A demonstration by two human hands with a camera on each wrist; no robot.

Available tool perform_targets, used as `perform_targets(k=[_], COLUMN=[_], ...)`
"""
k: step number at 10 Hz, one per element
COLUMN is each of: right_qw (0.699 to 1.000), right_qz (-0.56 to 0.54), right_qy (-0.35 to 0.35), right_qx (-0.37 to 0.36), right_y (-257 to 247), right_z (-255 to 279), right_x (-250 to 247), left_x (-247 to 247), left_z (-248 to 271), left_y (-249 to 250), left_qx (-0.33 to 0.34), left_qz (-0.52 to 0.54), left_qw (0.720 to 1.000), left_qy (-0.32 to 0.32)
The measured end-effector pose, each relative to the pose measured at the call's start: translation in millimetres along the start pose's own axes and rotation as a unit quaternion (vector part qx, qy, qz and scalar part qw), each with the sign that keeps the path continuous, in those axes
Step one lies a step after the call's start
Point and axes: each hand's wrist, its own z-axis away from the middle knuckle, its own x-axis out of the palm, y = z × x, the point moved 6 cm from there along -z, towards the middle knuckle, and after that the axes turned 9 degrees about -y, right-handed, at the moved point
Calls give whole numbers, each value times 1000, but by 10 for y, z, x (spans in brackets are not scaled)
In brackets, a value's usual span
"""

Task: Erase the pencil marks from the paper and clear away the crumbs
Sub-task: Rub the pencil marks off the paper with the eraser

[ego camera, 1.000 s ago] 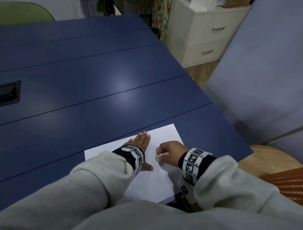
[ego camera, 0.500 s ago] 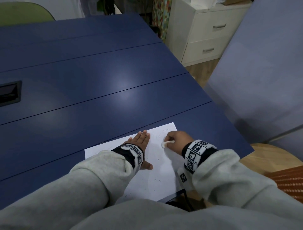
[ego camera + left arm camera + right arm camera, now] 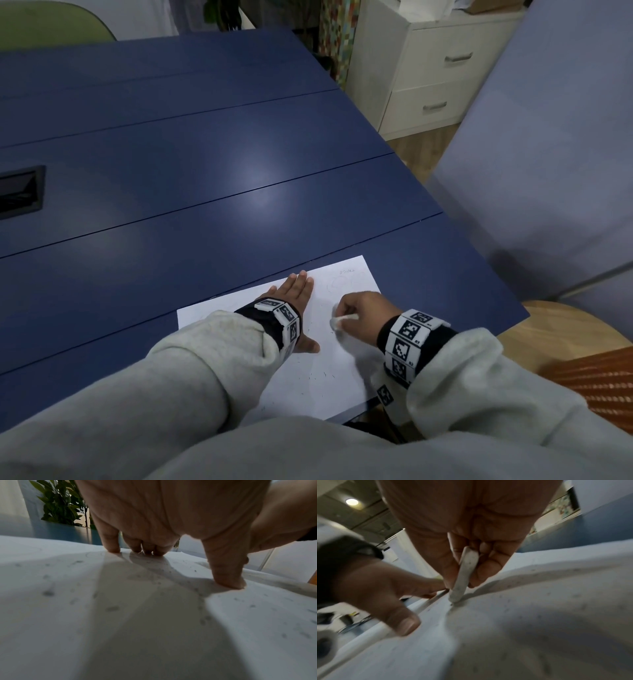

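Note:
A white sheet of paper (image 3: 335,377) lies at the near edge of the blue table (image 3: 205,192). My left hand (image 3: 294,294) presses flat on the paper with straight fingers (image 3: 111,543). Just right of it, my right hand (image 3: 363,308) pinches a white eraser (image 3: 342,320), whose lower end (image 3: 458,591) touches the sheet. Faint pencil marks (image 3: 346,274) show near the paper's far right corner. Dark eraser crumbs (image 3: 322,373) are scattered over the near half of the sheet and around my left hand (image 3: 154,574).
A black recessed cable box (image 3: 20,192) sits in the table at the far left. White drawers (image 3: 428,68) and a grey-blue partition (image 3: 548,171) stand to the right. A wooden stool (image 3: 561,329) is below the table's right corner.
My right hand with the eraser went toward the far right corner of the paper, then came back nearer and left. The left hand has stayed pressed in place.

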Motion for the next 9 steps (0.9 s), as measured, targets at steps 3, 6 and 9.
perform_targets(k=[3,6,9], right_qw=[998,996,999], right_qz=[-20,-26,19], right_qy=[57,75,17], right_qx=[25,30,26], right_y=[81,113,43], right_z=[-51,-12,-35], right_x=[-183,-271,-183], left_x=[8,5,-7], left_z=[2,-3,11], left_y=[-10,-4,1], left_qx=[1,2,0], left_qz=[3,0,1], left_qw=[1000,1000,1000], left_qy=[6,6,2])
